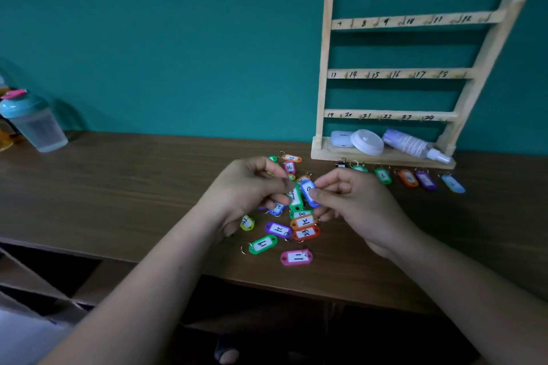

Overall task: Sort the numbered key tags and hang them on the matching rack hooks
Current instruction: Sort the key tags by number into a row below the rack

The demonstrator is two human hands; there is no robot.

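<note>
Both hands are raised a little above the middle of the table (118, 187), and each one has curled fingers. The left hand (252, 187) pinches the top of a green tag (295, 198) between thumb and fingertips, and the tag hangs down from it. The right hand (350, 201) pinches a blue tag (308, 193), which touches the green one. I cannot read the numbers on these two tags with certainty. Under the hands a pile (278, 228) of coloured tags lies loose on the table, about halfway between its far and near edges; a pink tag (296, 257) with 11 is the one closest to the near edge. The wooden rack (325, 47) stands at the far edge, toward the right, against the green wall, and its bars carry written numbers up to 24. Just in front of the rack base a row (382, 176) of tags lies side by side. On the base lie a white box (341, 138), a round lid (367, 141) and a small bottle (409, 144). A shaker (32, 121) stands near the far left corner.
</note>
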